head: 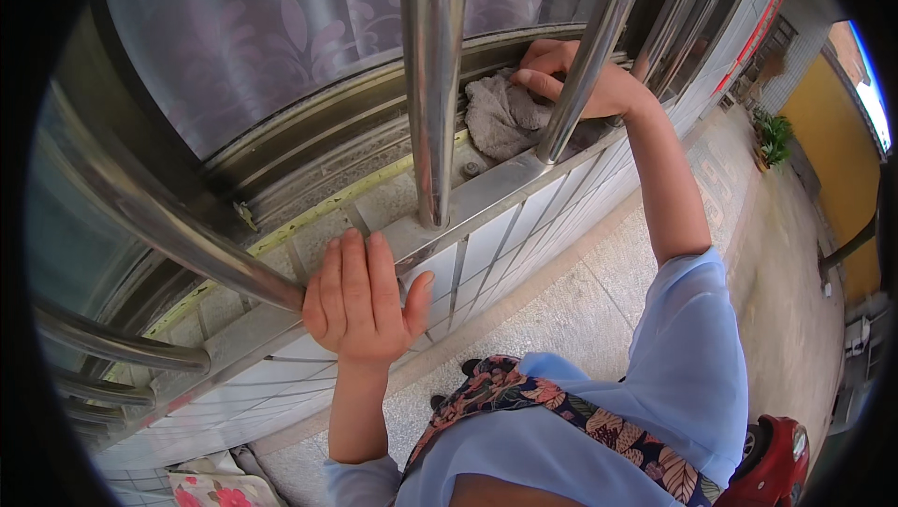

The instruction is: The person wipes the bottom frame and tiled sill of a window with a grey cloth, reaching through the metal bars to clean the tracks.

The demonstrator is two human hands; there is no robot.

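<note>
My right hand [572, 79] reaches between the metal window bars, its thumb and fingers at the upper edge of a crumpled grey cloth [501, 117]. The cloth lies on the window ledge beside the sliding-window track [337, 121]; part of that hand is behind a bar. My left hand [361, 296] rests with its fingers flat on the stainless steel bottom rail [491, 188], next to the foot of a curved-looking bar [175, 205], and holds nothing. Between the hands stands an upright steel bar [433, 86].
A patterned curtain [280, 37] hangs behind the window glass. White wall tiles [484, 247] run below the rail. On the floor at lower left is a floral item [224, 489]. A potted plant [772, 135] and a red vehicle [775, 461] stand to the right.
</note>
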